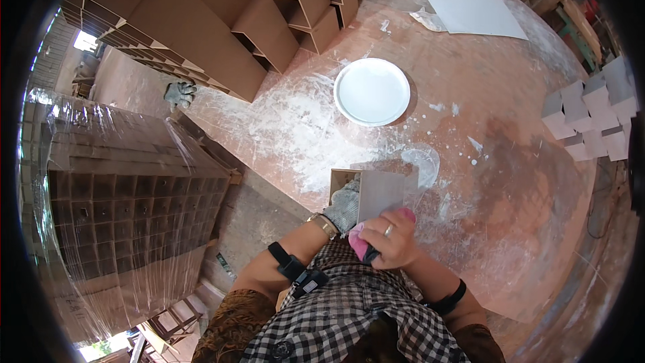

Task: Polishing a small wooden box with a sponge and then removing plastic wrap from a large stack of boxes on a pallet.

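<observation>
A square, open-ended cardboard box (pixel 381 195), brown inside with a pale grey side facing up and right, stands at the near table edge in front of me. My left hand (pixel 345 206), in a grey knit glove, reaches into its open end and holds it from within; the fingertips are partly hidden. Close to the box's near right corner is my right hand (pixel 394 242), bare, with a ring. Its fingers are closed round a pink and dark cloth (pixel 360 239). Farther back on the table sits a round white tub (pixel 371 92) filled with white to the rim.
Brown open-ended boxes (pixel 195 27) are stacked at the far left, pale boxes (pixel 594 111) at the right. A white sheet (pixel 476 13) lies at the back of the powder-smeared table (pixel 430 154). A spare glove (pixel 179 94) lies beyond the plastic-wrapped box stack (pixel 127 208) at left.
</observation>
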A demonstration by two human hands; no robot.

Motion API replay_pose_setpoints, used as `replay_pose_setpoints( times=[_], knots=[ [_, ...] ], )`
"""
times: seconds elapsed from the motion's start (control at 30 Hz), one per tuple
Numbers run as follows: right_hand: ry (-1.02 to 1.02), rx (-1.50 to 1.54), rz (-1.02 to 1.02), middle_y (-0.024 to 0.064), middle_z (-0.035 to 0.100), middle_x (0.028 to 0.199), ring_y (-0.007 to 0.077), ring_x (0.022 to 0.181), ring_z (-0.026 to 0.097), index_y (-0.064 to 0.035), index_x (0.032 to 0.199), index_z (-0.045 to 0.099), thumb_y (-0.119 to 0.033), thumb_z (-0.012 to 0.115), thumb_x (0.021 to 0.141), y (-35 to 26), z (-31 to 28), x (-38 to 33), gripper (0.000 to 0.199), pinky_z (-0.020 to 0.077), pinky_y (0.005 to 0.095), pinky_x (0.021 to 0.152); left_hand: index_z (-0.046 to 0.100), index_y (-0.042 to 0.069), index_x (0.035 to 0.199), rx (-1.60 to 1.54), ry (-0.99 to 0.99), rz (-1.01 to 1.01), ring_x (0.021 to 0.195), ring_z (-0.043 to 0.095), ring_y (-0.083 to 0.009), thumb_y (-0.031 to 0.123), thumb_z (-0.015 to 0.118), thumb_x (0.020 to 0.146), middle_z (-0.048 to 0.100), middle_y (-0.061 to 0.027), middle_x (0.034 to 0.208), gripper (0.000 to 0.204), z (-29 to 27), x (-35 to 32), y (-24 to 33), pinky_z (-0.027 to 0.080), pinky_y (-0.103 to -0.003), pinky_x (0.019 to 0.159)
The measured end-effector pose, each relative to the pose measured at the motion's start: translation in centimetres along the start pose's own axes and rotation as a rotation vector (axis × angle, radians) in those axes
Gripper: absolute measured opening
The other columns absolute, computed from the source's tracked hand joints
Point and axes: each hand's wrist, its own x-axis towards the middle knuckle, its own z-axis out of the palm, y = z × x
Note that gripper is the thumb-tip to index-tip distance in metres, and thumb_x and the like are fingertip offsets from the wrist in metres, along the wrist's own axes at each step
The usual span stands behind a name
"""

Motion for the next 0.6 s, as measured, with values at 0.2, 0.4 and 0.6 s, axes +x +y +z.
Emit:
replay_pose_setpoints(
  times=[0.2, 0.4, 0.6],
  knots=[
    [0.222, -0.118, 0.278, 0.006, 0.056, 0.073, 0.0295, 0.066, 0.057, -0.0088, 0.076, 0.057, -0.01, 0.058, 0.059, 5.1, 1.1, 8.7, 0.018, 0.0452, 0.0421, 0.059, 0.045, 0.007, 0.13, -0.506, 0.099, -0.185, 0.119, 0.047, -0.0233, 0.027, 0.053, 0.089, 0.048, -0.0135, 0.13, 0.047, 2.5, 0.6, -5.8, 0.037, -0.035, 0.1],
    [0.117, -0.067, -0.042, 0.0039, 0.063, 0.083, 0.0231, 0.066, 0.058, -0.0096, 0.081, 0.064, -0.017, 0.061, 0.055, 2.7, 0.8, 4.8, 0.027, 0.0417, 0.0349, 0.056, 0.048, 0.007, 0.128, -0.181, 0.054, -0.247, 0.117, 0.049, -0.0258, 0.03, 0.055, 0.087, 0.049, -0.0154, 0.129, 0.048, 1.0, 0.5, -2.6, 0.04, -0.035, 0.097],
    [-0.121, 0.088, -0.141, 0.0047, 0.062, 0.09, 0.0205, 0.075, 0.058, -0.0087, 0.087, 0.064, -0.022, 0.065, 0.047, -0.4, -0.3, -2.0, 0.043, 0.0429, 0.0318, 0.062, 0.049, 0.007, 0.127, 0.494, 0.08, 0.196, 0.115, 0.051, -0.0277, 0.032, 0.054, 0.086, 0.05, -0.0165, 0.127, 0.048, 0.3, -0.2, -2.2, 0.043, -0.035, 0.094]
  ],
)
